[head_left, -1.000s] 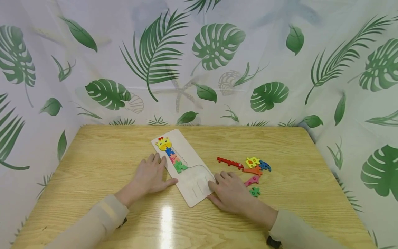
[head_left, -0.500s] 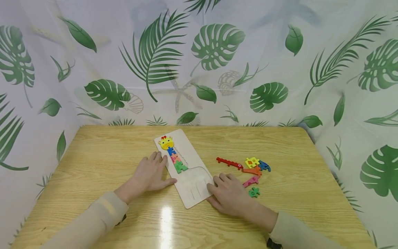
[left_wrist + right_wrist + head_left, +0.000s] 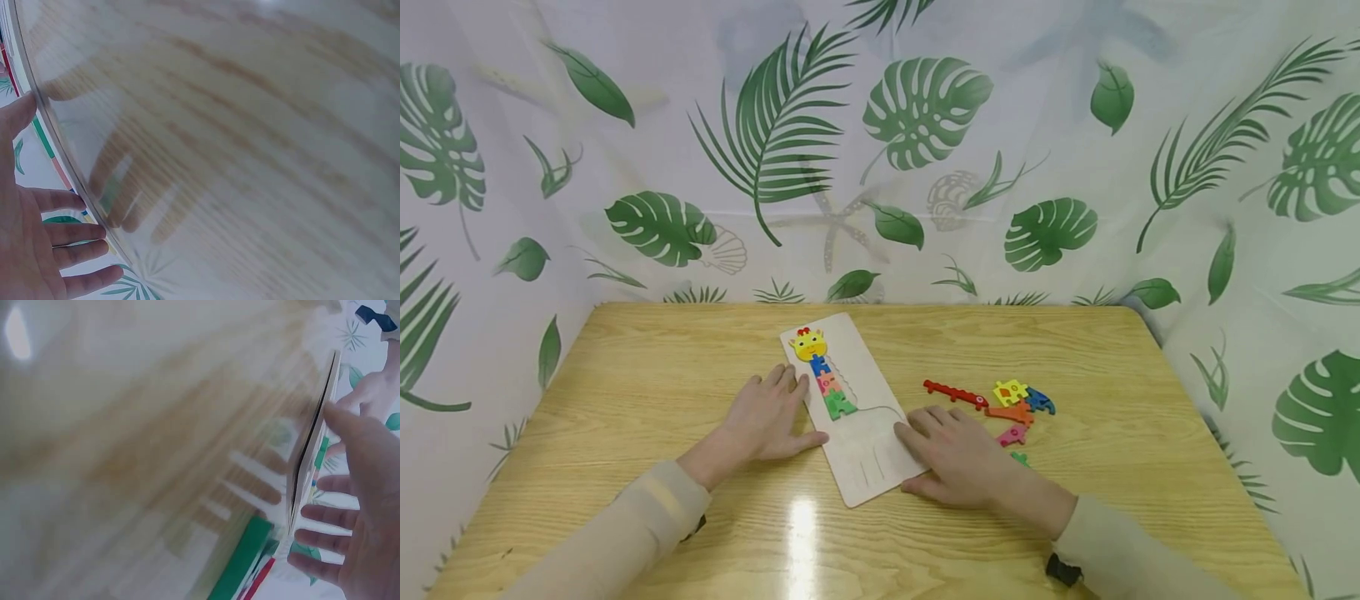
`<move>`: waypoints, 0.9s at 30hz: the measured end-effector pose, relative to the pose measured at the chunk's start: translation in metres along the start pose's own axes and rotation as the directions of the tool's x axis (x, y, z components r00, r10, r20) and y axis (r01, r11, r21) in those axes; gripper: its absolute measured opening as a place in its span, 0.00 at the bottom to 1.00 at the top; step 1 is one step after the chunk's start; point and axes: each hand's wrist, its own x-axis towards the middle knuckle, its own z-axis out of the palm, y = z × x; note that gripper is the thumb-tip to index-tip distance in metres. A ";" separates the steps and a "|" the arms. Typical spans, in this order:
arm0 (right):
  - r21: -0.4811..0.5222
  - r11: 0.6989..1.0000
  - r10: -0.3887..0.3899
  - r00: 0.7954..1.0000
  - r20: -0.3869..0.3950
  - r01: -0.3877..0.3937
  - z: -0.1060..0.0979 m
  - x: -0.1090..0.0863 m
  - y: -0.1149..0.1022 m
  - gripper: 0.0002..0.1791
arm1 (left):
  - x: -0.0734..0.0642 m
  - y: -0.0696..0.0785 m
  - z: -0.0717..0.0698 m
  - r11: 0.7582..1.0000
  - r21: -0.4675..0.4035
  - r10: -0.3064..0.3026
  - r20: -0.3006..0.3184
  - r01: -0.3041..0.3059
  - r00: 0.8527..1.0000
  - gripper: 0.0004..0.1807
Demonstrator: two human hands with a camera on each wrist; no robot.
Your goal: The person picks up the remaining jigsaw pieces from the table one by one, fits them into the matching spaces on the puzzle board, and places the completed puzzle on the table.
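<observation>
A pale wooden puzzle board [image 3: 872, 367] lies on the table at a slant, its far end toward the left. Along its left part runs a giraffe: a yellow head piece [image 3: 808, 345], then blue, pink and green neck pieces [image 3: 840, 406]. The body below is only a drawn outline. My left hand [image 3: 763, 417] lies along the board's left edge, fingers spread, thumb tip at the edge. At the lower right corner my right hand [image 3: 958, 458] touches the board, with its thumb [image 3: 340, 422] against the near edge and its fingers fairly straight in the right wrist view.
Several loose puzzle pieces lie right of the board: a long red piece [image 3: 955, 394], a yellow one [image 3: 1010, 392], a blue one [image 3: 1040, 401], an orange one [image 3: 1011, 412] and a pink one [image 3: 1012, 434]. A green piece [image 3: 1019, 458] is partly hidden behind my right hand.
The board has turned slightly clockwise, its far end shifting right and its near end a little left. My right hand has moved slightly over its corner; my left hand has barely moved.
</observation>
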 end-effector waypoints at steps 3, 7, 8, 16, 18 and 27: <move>-0.011 1.000 -0.021 0.999 0.024 0.021 0.001 0.002 0.005 0.45 | 0.000 0.001 -0.001 1.000 0.009 0.007 -0.006 -0.007 1.000 0.56; 0.001 1.000 -0.030 0.999 0.042 0.030 0.002 0.006 0.009 0.47 | 0.000 0.001 -0.002 0.999 0.034 0.023 -0.023 -0.022 0.999 0.56; 0.010 0.999 -0.031 0.999 0.042 0.031 0.002 0.007 0.010 0.48 | 0.001 0.002 -0.002 0.999 0.039 0.026 -0.026 -0.025 0.999 0.56; 0.036 0.999 -0.018 0.994 0.111 0.014 0.000 0.017 0.018 0.49 | 0.004 0.002 -0.001 0.999 0.035 0.039 -0.016 -0.038 0.999 0.56; 0.041 0.999 -0.018 0.991 0.130 0.013 -0.001 0.019 0.020 0.50 | 0.004 0.003 -0.001 0.999 0.031 0.043 -0.015 -0.043 0.999 0.56; 0.089 0.996 -0.020 0.985 0.172 0.005 -0.001 0.021 0.025 0.51 | 0.006 0.007 -0.004 0.998 0.016 0.056 0.000 -0.056 0.998 0.55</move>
